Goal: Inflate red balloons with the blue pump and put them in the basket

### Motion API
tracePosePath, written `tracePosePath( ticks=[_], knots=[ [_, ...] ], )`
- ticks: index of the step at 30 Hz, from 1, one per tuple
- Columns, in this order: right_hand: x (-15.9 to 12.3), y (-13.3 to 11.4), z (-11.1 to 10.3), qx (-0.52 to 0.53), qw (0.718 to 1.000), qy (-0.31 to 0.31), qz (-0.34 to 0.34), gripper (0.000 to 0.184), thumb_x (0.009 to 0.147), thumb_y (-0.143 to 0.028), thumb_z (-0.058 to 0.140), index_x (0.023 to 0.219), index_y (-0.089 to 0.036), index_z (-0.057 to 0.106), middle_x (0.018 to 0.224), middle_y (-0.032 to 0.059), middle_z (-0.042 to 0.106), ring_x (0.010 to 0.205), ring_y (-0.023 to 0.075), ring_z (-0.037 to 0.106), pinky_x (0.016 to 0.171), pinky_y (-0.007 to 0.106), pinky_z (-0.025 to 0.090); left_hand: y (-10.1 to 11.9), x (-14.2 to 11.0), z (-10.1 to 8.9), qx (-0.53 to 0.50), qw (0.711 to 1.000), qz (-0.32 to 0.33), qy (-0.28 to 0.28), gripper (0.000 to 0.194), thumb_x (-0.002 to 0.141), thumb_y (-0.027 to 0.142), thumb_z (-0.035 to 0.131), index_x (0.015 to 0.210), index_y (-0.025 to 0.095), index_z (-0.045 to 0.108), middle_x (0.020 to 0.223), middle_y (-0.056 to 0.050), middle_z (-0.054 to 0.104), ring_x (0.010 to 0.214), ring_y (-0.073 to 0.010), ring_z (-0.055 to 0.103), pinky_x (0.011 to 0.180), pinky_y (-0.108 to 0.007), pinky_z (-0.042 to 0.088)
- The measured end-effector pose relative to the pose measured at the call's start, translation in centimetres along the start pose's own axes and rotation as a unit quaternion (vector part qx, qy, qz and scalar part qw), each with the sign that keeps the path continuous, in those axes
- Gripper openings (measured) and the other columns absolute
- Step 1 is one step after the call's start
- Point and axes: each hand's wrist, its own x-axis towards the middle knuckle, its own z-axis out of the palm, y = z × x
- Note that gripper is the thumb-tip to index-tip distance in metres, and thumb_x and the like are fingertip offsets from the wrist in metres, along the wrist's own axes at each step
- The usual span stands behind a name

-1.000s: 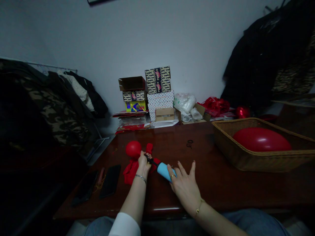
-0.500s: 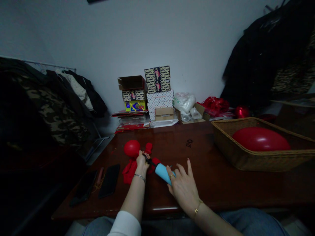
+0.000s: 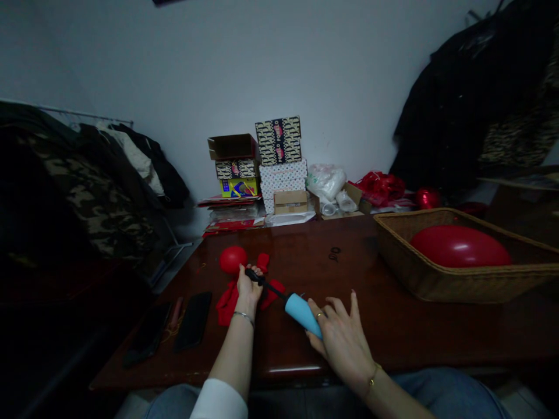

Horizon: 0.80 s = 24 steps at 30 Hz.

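Note:
A small round red balloon (image 3: pixel 233 259) sits at the nozzle end of a hand pump. My left hand (image 3: pixel 248 285) is closed around the pump's black front end and the balloon's neck, which it mostly hides. The blue barrel of the balloon pump (image 3: pixel 303 315) lies in my right hand (image 3: pixel 340 334), gripped between thumb and index finger while the other fingers stick out. A dark rod shows between the two hands. Beneath and beside my left hand lie limp red pieces (image 3: pixel 226 304), perhaps uninflated balloons.
To the right stands a wicker basket (image 3: pixel 419 285) holding a big red balloon (image 3: pixel 460 246). Two dark flat objects, one a phone-like slab (image 3: pixel 193 320), lie at left. Small black loops (image 3: pixel 334 254) rest mid-table. Stacked boxes (image 3: pixel 283 180) and plastic bags (image 3: pixel 327 181) line the back.
My right hand has drawn the blue barrel back, right and toward me, so more of the dark rod shows. My left hand and the small balloon have barely shifted.

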Motion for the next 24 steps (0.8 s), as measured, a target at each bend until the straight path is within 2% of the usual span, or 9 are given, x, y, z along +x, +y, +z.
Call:
tracePosePath(
  ticks=[5, 11, 17, 20, 24],
  knots=[
    [1.6, -1.2, 0.2, 0.036, 0.999, -0.013, 0.005, 0.049, 0.079, -0.040, 0.053, 0.125, -0.021, 0.051, 0.093, 0.0080, 0.066, 0.106, 0.0274, 0.047, 0.103, 0.061, 0.000, -0.5, -0.3, -0.3, -0.007, 1.000, 0.013, -0.023, 0.025, 0.091, 0.033, 0.043, 0.072, 0.015, 0.047, 0.057, 0.002, 0.043, 0.047, -0.0062, 0.043, 0.044, -0.015, 0.040],
    [4.0, -2.8, 1.0, 0.050, 0.999, -0.004, 0.022, 0.050, 0.078, -0.039, 0.055, 0.124, -0.019, 0.051, 0.092, 0.0100, 0.066, 0.103, 0.0277, 0.046, 0.101, 0.061, 0.004, -2.0, -1.4, 0.1, 0.016, 0.999, -0.016, -0.049, 0.018, 0.088, 0.027, 0.049, 0.076, 0.014, 0.052, 0.060, 0.002, 0.047, 0.049, -0.0063, 0.047, 0.049, -0.017, 0.044],
    [4.4, -3.2, 1.8, 0.067, 0.997, -0.003, 0.027, 0.051, 0.078, -0.041, 0.055, 0.124, -0.020, 0.050, 0.093, 0.0102, 0.066, 0.104, 0.0278, 0.045, 0.100, 0.061, 0.005, -1.4, -1.4, 0.0, 0.022, 0.997, -0.038, -0.064, 0.009, 0.087, 0.015, 0.048, 0.090, 0.012, 0.056, 0.064, 0.000, 0.051, 0.053, -0.0058, 0.052, 0.051, -0.016, 0.045],
    [4.3, -3.3, 1.8, 0.068, 0.997, -0.002, 0.027, 0.052, 0.078, -0.042, 0.055, 0.125, -0.020, 0.050, 0.094, 0.0099, 0.066, 0.105, 0.0281, 0.045, 0.100, 0.062, 0.004, -1.2, -1.3, 0.2, 0.006, 0.997, -0.033, -0.072, 0.009, 0.087, 0.015, 0.047, 0.080, 0.014, 0.051, 0.059, 0.003, 0.044, 0.047, -0.0037, 0.046, 0.045, -0.013, 0.041],
    [3.7, -3.2, 1.4, 0.056, 0.998, 0.004, 0.021, 0.054, 0.078, -0.042, 0.055, 0.127, -0.019, 0.048, 0.096, 0.0097, 0.065, 0.108, 0.0280, 0.044, 0.102, 0.061, 0.002, -1.4, -0.9, 1.0, 0.015, 0.999, -0.020, -0.028, 0.018, 0.088, 0.015, 0.045, 0.071, 0.016, 0.042, 0.055, 0.006, 0.035, 0.039, -0.0021, 0.035, 0.034, -0.010, 0.028]
  ],
)
